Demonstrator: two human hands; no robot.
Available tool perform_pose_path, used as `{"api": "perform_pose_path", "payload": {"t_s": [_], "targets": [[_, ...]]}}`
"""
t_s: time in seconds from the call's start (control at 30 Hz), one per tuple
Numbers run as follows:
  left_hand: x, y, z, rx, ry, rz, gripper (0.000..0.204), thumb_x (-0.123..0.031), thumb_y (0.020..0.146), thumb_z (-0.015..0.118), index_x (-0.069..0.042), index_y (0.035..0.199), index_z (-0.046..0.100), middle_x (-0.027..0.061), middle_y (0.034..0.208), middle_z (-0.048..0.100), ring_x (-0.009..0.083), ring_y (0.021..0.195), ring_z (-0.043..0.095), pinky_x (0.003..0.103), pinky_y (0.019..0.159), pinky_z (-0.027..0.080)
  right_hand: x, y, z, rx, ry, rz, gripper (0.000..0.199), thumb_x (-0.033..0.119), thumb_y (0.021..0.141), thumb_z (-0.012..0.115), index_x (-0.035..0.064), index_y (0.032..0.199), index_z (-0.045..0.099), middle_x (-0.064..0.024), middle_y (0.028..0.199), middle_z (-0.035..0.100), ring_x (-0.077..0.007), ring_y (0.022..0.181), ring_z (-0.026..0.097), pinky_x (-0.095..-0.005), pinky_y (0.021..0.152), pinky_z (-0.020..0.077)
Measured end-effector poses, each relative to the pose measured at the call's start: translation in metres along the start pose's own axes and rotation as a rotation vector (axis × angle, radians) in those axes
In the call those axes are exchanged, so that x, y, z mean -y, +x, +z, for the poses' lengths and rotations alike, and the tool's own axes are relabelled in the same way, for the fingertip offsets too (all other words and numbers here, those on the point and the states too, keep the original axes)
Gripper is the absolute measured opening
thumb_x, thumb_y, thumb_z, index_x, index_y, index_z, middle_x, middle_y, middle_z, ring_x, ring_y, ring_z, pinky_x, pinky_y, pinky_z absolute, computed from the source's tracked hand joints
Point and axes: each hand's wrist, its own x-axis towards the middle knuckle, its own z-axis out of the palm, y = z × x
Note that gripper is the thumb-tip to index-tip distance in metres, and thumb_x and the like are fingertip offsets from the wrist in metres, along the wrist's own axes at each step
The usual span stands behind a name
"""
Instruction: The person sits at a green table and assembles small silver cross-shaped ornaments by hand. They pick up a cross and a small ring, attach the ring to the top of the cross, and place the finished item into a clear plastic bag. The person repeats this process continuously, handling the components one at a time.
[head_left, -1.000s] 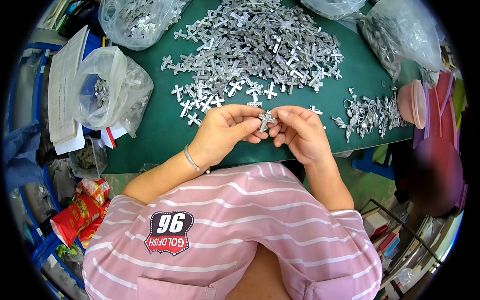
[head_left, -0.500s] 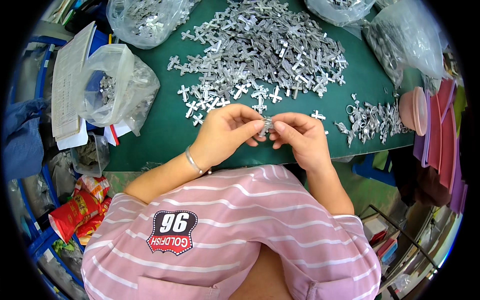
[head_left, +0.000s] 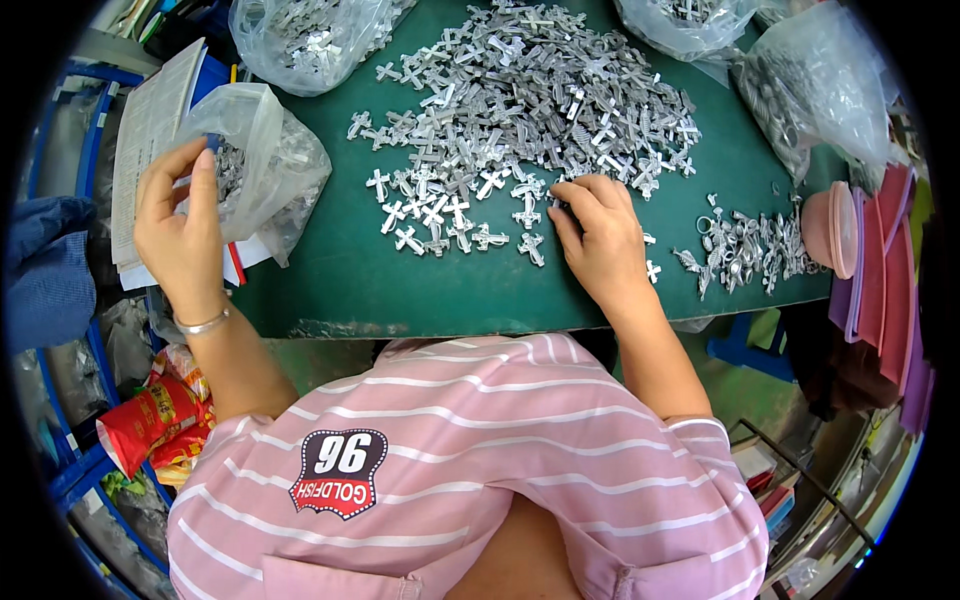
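My left hand (head_left: 182, 225) is raised at the left, beside the mouth of a clear plastic bag (head_left: 262, 125) with small grey metal pieces in it. Its fingers are curved and apart, and nothing shows between them. At the near edge of a big heap of silvery metal crosses (head_left: 540, 90), my right hand (head_left: 606, 238) has thumb and index finger closed on a metal cross (head_left: 556, 203), mostly hidden by the fingertips. Several loose crosses lie flat to the left of it, among them a single cross (head_left: 531, 249) nearest me.
Silvery clasps and rings (head_left: 750, 240) lie on the green table (head_left: 400, 300) at the right, by a pink plastic tub (head_left: 829, 225). More filled plastic bags (head_left: 815, 85) stand along the far side. Printed papers (head_left: 150, 150) lie at the left, above red packets (head_left: 150, 415).
My hands were together at the table's near side, holding a small metal piece. The left has moved to the bag at the left; the right has reached forward to the heap.
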Motion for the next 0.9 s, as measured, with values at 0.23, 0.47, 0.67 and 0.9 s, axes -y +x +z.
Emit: {"api": "perform_pose_path", "payload": {"t_s": [0.23, 0.47, 0.67, 0.9], "targets": [[-0.067, -0.057, 0.078, 0.576, -0.67, -0.031, 0.022, -0.002, 0.077, 0.064, -0.003, 0.099, 0.061, 0.0074, 0.095, 0.059, 0.0121, 0.081, 0.059, 0.023, 0.068, 0.048, 0.009, -0.002, -0.007, 0.025, 0.432, 0.329, 0.014, 0.008, 0.08, 0.064, 0.0004, 0.09, 0.061, -0.0063, 0.079, 0.058, -0.0169, 0.073, 0.057, -0.0281, 0.059, 0.0452], [-0.088, -0.09, 0.115, 1.074, -1.162, -0.68, 0.027, -0.004, 0.084, 0.061, 0.003, 0.108, 0.052, 0.0093, 0.093, 0.061, 0.0143, 0.081, 0.062, 0.025, 0.067, 0.053, 0.021, -0.006, -0.016, 0.237, 1.313, 0.802, 0.017, 0.01, 0.089, 0.056, -0.0032, 0.099, 0.061, -0.0072, 0.082, 0.063, -0.0109, 0.068, 0.061, -0.0197, 0.053, 0.0466], [-0.088, -0.096, 0.116, 1.026, -1.18, -0.712, 0.019, -0.005, 0.086, 0.057, 0.005, 0.103, 0.055, 0.0112, 0.091, 0.063, 0.0151, 0.077, 0.063, 0.025, 0.067, 0.055, 0.016, -0.012, -0.015, 0.207, 1.466, 0.822, 0.022, 0.008, 0.092, 0.047, -0.0059, 0.105, 0.059, -0.0106, 0.086, 0.064, -0.0146, 0.072, 0.063, -0.0225, 0.058, 0.0517], [-0.088, -0.097, 0.116, 1.003, -1.17, -0.754, 0.018, -0.006, 0.087, 0.056, 0.005, 0.101, 0.056, 0.0124, 0.09, 0.063, 0.0156, 0.077, 0.064, 0.026, 0.066, 0.056, 0.015, -0.013, -0.016, 0.228, 1.504, 0.819, 0.024, 0.006, 0.091, 0.045, -0.0074, 0.107, 0.057, -0.0121, 0.087, 0.063, -0.0162, 0.073, 0.063, -0.0241, 0.061, 0.0534]]}}
